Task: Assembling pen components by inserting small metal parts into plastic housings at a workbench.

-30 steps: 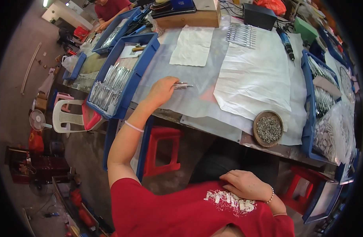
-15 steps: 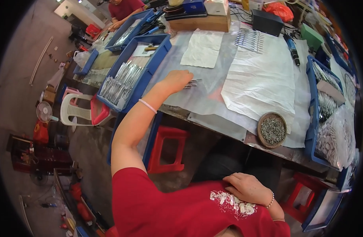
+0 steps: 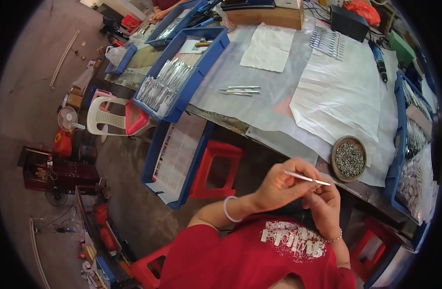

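Observation:
Over the front of my body, my left hand is closed in a pinch on a slim silvery metal piece, held nearly level. My right hand meets it at the other end, its fingers bent and pinching near the tip. Which exact tool the piece belongs to does not show. Several similar slim metal pieces lie side by side on the covered table, left of the middle. Just beyond my right hand, at the table's front edge, a round brown bowl is filled with small metal parts.
A blue tray of slim metal pieces stands at the left; another blue bin stands at the right. A row of metal pieces lies on white paper near a blue electric screwdriver. Red stools stand below.
My left hand has come back from the pieces on the table to my chest with one piece. My right hand has risen from my shirt to meet it. The view has shifted slightly.

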`<move>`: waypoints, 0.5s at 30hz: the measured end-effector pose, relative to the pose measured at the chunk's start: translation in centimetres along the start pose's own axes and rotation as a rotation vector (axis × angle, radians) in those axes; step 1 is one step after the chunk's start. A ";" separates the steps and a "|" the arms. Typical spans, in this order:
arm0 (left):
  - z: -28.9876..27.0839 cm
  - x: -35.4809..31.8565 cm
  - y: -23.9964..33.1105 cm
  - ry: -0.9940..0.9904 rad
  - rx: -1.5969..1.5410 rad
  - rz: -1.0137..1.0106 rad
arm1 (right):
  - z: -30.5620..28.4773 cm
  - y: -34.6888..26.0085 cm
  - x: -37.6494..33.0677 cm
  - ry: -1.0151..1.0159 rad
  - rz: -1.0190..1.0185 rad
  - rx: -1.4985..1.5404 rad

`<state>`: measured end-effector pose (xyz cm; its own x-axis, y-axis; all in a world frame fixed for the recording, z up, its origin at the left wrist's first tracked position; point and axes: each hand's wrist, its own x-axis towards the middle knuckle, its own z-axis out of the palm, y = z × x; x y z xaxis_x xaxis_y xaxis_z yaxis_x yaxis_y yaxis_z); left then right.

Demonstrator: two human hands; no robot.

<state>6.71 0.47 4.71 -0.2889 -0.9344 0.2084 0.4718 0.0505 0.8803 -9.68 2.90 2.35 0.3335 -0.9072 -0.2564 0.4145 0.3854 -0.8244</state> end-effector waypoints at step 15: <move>3.5 -1.7 -2.9 -0.133 0.489 -0.092 | -4.6 -0.9 -2.1 0.213 -0.219 0.136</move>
<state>2.96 3.12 3.30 -0.4298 -0.8912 0.1449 0.0038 0.1588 0.9873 -14.66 3.65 1.33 0.0452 -0.9802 -0.1927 0.5708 0.1837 -0.8003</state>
